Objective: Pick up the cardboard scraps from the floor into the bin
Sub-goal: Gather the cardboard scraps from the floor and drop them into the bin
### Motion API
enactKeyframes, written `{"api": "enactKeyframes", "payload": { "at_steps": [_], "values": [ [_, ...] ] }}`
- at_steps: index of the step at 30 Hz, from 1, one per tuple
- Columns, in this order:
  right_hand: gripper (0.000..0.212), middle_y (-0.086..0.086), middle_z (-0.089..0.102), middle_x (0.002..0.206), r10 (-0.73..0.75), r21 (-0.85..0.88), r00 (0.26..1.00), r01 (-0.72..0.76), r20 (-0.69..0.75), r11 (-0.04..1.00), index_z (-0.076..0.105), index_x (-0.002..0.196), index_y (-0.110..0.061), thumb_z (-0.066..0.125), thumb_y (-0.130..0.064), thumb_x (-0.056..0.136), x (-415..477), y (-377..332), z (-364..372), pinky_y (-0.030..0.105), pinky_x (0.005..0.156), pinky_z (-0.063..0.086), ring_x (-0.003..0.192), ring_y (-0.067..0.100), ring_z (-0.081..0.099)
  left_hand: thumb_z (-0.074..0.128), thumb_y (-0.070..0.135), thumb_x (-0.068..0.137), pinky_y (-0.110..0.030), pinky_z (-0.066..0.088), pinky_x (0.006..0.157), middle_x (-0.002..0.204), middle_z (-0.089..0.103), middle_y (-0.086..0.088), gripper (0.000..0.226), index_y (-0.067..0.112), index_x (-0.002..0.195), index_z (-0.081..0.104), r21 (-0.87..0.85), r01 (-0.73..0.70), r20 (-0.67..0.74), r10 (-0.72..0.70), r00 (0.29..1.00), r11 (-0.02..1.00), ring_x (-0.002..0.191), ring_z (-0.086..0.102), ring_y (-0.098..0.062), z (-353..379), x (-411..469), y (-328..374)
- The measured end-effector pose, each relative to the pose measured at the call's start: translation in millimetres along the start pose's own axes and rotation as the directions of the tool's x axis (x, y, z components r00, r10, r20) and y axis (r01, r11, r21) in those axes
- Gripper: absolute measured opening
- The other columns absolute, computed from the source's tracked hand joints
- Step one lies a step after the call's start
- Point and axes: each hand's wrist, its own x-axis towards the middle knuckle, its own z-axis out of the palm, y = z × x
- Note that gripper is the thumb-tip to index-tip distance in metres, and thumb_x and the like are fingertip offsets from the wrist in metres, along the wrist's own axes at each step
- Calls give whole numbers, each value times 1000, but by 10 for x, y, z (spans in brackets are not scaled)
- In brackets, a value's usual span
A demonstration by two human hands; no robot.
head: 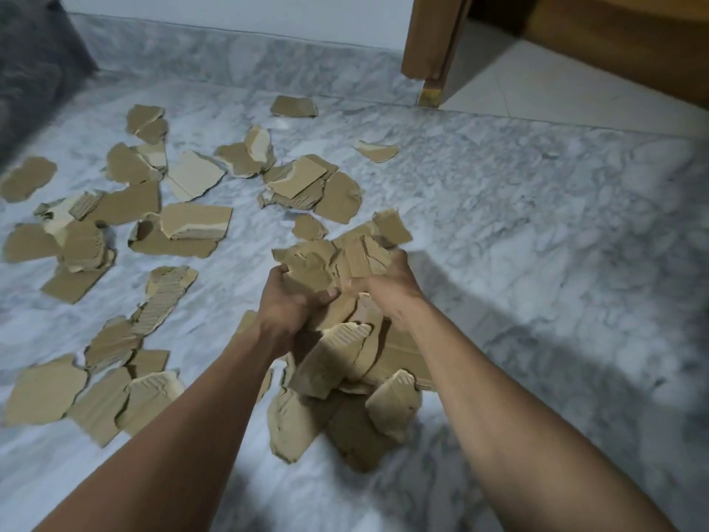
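Cardboard scraps [115,209] are seen strewn across the left half of a grey-veined marble floor [556,232], below a dark grey shape [34,63] at the upper left corner that cannot be identified. More torn pieces lie at the lower left, overlapping one another.

At centre, a bundle of scraps [345,251] is gripped from both sides. The left hand [286,297] is clenched on the bundle's left edge, fingers curled into the cardboard. The right hand [391,280] is closed around its right edge, so the load is pressed between the two. Beneath the hands, a further heap of pieces [345,382] is visible. Whether it is carried with the bundle or rests on the floor cannot be told through the blur.

To the right, bare marble is shown, and a wooden post [433,48] stands at the upper right beside a paler tiled area.

The gathering step is judged to be in hand, with the task far from finished, since most scraps are not yet collected. No bin is in view. For the next move, the bundle would need to be kept squeezed together, lifted, and carried to the bin, wherever it stands. Loose lower pieces could be shed on the way.
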Motion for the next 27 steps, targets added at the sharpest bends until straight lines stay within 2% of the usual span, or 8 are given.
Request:
{"api": "enactKeyframes", "payload": {
  "at_steps": [7,9,13,15,18,21,25,27],
  "values": [
    [84,-1,49,137,-76,238,992,98,-100,966,27,137,-39,79,-4,82,-93,-266,-917,47,102,52,125,22,51,85,-3,74,-32,53,55,87,66,-14,76,21,131,39,-105,-58,94,68,993,993,65,66,-24,858,-145,585],
    [85,0,49,136,-88,266,984,128,-156,956,28,136,-39,80,-3,79,-180,-362,-1290,48,98,54,123,23,53,85,-4,72,-36,57,66,93,69,-13,77,22,130,41,-121,-83,116,97,988,989,72,67,-25,1225,-248,767],
    [80,-6,53,118,-116,279,943,208,-313,938,29,139,-31,77,2,83,-422,-547,-2208,29,76,53,104,9,56,87,-3,69,-36,60,68,102,74,-13,81,22,132,43,-143,-124,241,156,958,982,75,73,-24,2048,-508,1149],
    [84,-6,52,119,-96,296,920,220,-380,930,26,143,-28,76,3,84,-601,-686,-2720,30,79,51,102,9,54,87,-3,71,-36,61,65,96,72,-8,69,24,121,47,-132,-163,306,196,932,978,71,73,-21,2503,-706,1376],
    [92,2,54,130,-68,327,858,265,-509,907,27,139,-29,81,3,72,-900,-879,-3515,50,99,53,118,25,57,87,-3,70,-45,63,75,97,71,-7,62,28,108,49,-125,-192,409,227,884,973,79,74,-24,3266,-1029,1672],
    [101,7,52,135,-32,343,791,301,-611,890,26,143,-27,81,4,63,-1201,-943,-4357,59,98,52,121,32,56,90,-2,67,-50,62,82,95,73,-7,84,22,134,45,-115,-211,497,240,834,971,83,75,-26,4097,-1394,1895],
    [90,13,55,123,32,396,687,380,-726,836,29,135,-22,78,6,64,-1637,-829,-5389,60,87,57,109,38,62,89,-3,69,-49,62,81,93,74,-7,61,25,105,49,-84,-264,589,261,764,961,84,75,-27,5202,-1936,2006],
    [86,14,54,121,91,419,638,385,-764,822,28,137,-20,78,5,72,-1790,-674,-5820,58,86,58,108,38,62,89,-2,70,-48,63,80,94,72,-7,66,27,111,47,-73,-271,613,258,747,960,85,74,-27,5698,-2162,1967]
  ]
}}
